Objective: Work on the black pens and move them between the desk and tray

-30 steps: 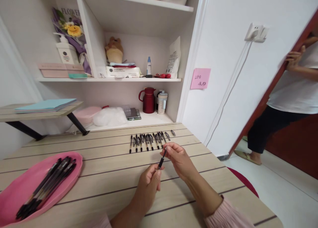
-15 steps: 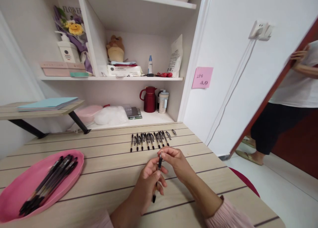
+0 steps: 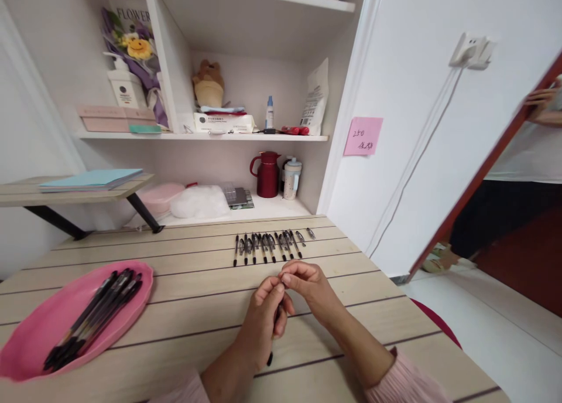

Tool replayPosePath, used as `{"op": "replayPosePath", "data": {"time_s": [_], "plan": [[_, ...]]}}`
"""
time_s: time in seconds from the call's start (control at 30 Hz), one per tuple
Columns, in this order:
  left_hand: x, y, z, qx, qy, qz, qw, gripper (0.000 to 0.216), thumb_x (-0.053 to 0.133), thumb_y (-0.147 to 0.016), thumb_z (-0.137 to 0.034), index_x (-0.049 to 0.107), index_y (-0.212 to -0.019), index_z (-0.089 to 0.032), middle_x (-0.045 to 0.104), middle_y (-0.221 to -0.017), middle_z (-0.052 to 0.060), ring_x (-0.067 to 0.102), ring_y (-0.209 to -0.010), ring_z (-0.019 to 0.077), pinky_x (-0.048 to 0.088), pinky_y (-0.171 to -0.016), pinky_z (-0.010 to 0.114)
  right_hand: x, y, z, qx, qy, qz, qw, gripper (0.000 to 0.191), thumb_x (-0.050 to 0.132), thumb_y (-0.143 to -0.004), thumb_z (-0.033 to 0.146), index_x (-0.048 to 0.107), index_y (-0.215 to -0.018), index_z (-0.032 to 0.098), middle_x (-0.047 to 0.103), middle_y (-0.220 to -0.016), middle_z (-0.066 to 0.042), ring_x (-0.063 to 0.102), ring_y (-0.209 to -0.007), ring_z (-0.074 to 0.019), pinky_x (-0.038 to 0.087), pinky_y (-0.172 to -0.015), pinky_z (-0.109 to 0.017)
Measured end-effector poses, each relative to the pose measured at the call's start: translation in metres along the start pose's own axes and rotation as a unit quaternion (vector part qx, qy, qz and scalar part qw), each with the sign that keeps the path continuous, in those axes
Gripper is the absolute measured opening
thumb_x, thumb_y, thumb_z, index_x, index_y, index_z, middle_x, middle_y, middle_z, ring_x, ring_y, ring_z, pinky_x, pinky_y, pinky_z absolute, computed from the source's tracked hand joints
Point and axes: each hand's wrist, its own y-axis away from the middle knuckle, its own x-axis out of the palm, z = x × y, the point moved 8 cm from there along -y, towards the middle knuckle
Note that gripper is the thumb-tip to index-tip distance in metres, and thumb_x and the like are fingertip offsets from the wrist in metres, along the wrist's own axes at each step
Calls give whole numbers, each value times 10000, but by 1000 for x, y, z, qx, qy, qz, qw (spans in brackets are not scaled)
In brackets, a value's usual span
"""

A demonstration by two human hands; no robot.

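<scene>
My left hand (image 3: 262,318) is closed round a black pen (image 3: 270,358), whose lower end sticks out below the fingers. My right hand (image 3: 307,280) pinches at the pen's upper end, its thumb and forefinger touching the left thumb and forefinger. That end is hidden by the fingertips. Beyond my hands, a row of several black pens (image 3: 265,249) lies on the slatted table (image 3: 188,327). Short dark pieces, which look like pen caps (image 3: 311,234), lie among them and at the row's right end.
At left, a pink tray (image 3: 147,280) holds a bunch of black pens (image 3: 99,315). A small raised stand (image 3: 100,197) bears blue paper. Behind the table are shelves with a red jug (image 3: 267,174) and a cup (image 3: 291,180). Another person (image 3: 518,151) stands at right.
My hands have come together, and the left fingers now wrap more closely over the pen, covering its upper part. The view has shifted slightly; the person at right shows less.
</scene>
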Motion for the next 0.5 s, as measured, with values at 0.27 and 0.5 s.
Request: {"op": "replayPosePath", "data": {"time_s": [0.27, 0.5], "plan": [[3, 4, -5, 14, 3, 0, 1000, 199, 484, -783, -363, 460, -723, -174, 522, -608, -61, 281, -300, -8, 138, -332, 169, 1, 6, 4, -44, -17, -27, 999, 143, 648, -689, 314, 612, -673, 176, 567, -795, -18, 502, -450, -83, 403, -435, -239], [3, 4, 1, -4, 30, 12, 999, 176, 477, -784, -354, 455, -768, -181, 541, -607, -53, 261, -294, -5, 111, -333, 170, -42, 5, 18, -103, -103, -189, 971, 160, 656, -684, 337, 609, -751, 199, 564, -716, -12, 519, -675, -138, 430, -706, -299]]}}
